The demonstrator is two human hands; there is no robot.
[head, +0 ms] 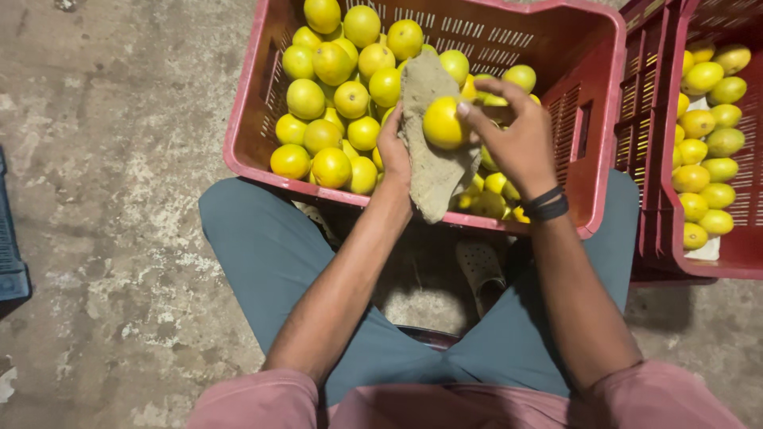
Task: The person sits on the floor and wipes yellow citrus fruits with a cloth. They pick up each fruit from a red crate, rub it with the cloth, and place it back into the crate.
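Left hand [395,151] grips a tan cloth [433,135]; right hand [517,131] pinches a yellow fruit [443,123] against it, above a fruit-filled red crate [588,95]; second red crate [660,159] adjoins on the right

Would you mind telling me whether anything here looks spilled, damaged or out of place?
Nothing stands out. The left hand holds a tan cloth under the yellow citrus fruit that the right hand grips, above the red crate. No fruit lies on the concrete floor.

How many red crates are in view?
2, perhaps more beyond the frame: one red crate ahead of the knees, under both hands and full of yellow fruit; another crate at the right edge, cut off.
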